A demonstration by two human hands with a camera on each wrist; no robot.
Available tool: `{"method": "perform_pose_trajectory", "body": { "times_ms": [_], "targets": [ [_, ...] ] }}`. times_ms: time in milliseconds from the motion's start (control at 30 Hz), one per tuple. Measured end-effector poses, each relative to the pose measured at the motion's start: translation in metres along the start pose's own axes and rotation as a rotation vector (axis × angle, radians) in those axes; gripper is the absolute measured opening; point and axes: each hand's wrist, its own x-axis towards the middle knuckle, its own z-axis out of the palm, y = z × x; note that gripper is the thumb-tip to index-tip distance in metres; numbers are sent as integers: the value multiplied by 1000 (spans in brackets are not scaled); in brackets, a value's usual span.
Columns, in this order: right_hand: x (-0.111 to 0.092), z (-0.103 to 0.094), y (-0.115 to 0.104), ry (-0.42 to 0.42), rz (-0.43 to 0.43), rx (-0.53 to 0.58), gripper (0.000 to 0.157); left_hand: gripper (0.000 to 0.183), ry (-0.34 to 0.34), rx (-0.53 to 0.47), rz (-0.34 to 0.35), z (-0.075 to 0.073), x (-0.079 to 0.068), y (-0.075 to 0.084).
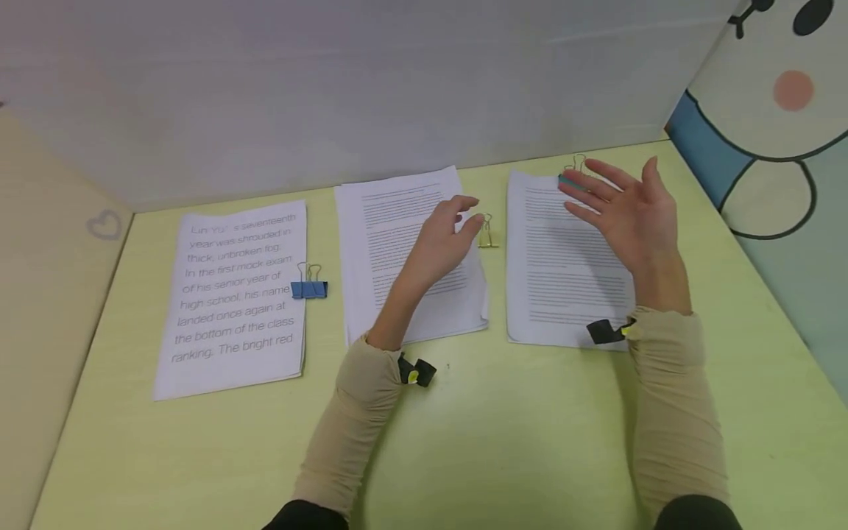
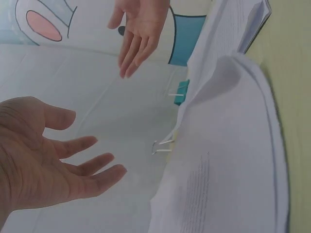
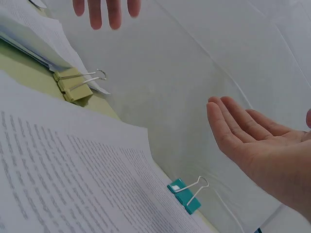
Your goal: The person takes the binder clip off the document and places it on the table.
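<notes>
My left hand [image 1: 442, 239] hovers over the middle stack of printed sheets [image 1: 391, 243], its fingers loosely bent around nothing. A yellow binder clip [image 3: 73, 86] grips that stack's right edge, near my left fingertips in the head view. Over the upper right of the right-hand stack [image 1: 563, 283], my right hand [image 1: 639, 213] is raised with its palm turned up and fingers extended, holding nothing. At this stack's top edge sits a teal binder clip [image 3: 184, 195], partly hidden behind my right fingers in the head view.
On the left lies a third stack with large print [image 1: 232, 302], a blue binder clip [image 1: 309, 289] on its right edge. The stacks rest on a pale yellow-green table [image 1: 503, 427]. A whitish wall [image 1: 331, 96] borders its back, and a cartoon-painted panel [image 1: 762, 199] stands at right.
</notes>
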Motion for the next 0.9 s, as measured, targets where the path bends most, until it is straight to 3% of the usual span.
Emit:
{"method": "perform_pose_trajectory", "body": {
  "times_ms": [100,233,367,467,633,900],
  "targets": [
    [-4,-5,-8,40,-5,41,61,42,-38,-39,-13,14,3,0],
    [-7,-11,-17,102,-4,-2,58,41,-75,-92,-59,32,6,-2],
    [-9,-15,-22,190,3,-144,52,40,-103,-98,-111,48,6,-5],
    [-10,-18,-24,277,9,-309,46,41,-112,-60,-112,56,5,-6],
    [-11,-27,-31,400,22,-458,40,42,-132,-13,-91,62,2,-2],
    [-14,-42,-46,534,21,-436,32,42,-107,-35,-125,63,1,3]
  ]
}}
